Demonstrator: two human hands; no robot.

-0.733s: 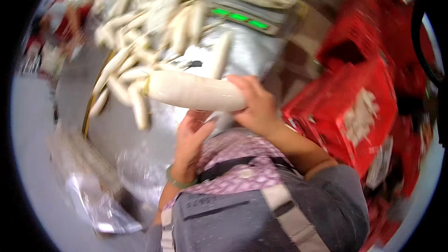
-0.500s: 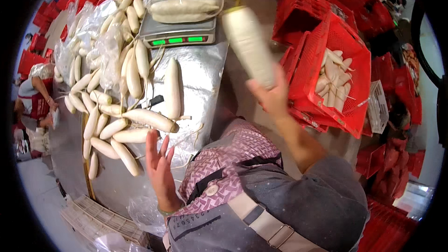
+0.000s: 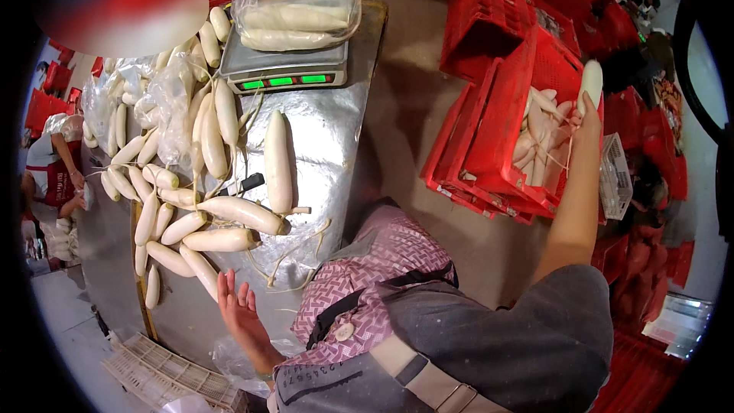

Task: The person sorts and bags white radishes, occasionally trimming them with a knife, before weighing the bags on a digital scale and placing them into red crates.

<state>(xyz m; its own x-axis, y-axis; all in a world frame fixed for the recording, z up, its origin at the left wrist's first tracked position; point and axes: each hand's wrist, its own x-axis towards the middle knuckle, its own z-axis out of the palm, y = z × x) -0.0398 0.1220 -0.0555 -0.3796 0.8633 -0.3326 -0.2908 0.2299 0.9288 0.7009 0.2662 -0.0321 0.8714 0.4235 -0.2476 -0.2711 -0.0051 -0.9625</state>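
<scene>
A: Which step is in hand?

B: Placing, apparently. 1 long, white radish (image 3: 591,80) is clamped in the right hand's (image 3: 587,113) fingers at 2 o'clock, by the red, perforated plastic crate (image 3: 554,69); whether over it cannot be told. The left hand (image 3: 241,318) is held empty between 7 and 8 o'clock, fingers slightly apart.

A: And next?

B: Gentle lowering seems called for; space is limited by pale, tapered radishes (image 3: 544,136) inside. At 11, a grey digital scale (image 3: 287,67) is loaded.

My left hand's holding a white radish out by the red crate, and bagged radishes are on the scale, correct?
Not your left hand: the head view shows your right hand holding the white radish by the red crate. Bagged radishes are on the scale.
</scene>
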